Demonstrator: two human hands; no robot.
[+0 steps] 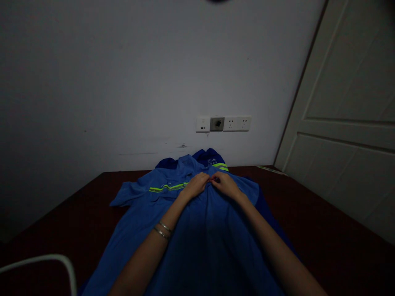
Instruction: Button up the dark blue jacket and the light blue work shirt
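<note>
A light blue shirt (pixel 160 205) with a yellow-green reflective stripe is spread out on the dark red-brown surface, its collar towards the wall. My left hand (pixel 197 184) and my right hand (pixel 225 184) meet at the middle of the shirt's chest. The fingers of both are closed in a pinch on the front of the shirt; any small part between the fingertips is too dim to make out. Two bracelets circle my left wrist. Darker blue clothing (pixel 202 156) with a similar stripe lies beyond and partly under the shirt.
Behind the surface (pixel 77 205) rises a pale wall (pixel 138 82) with a row of sockets (pixel 236 123). A white panelled door (pixel 348 135) stands on the right. At the lower left a white cable or tube (pixel 46 257) curves into view.
</note>
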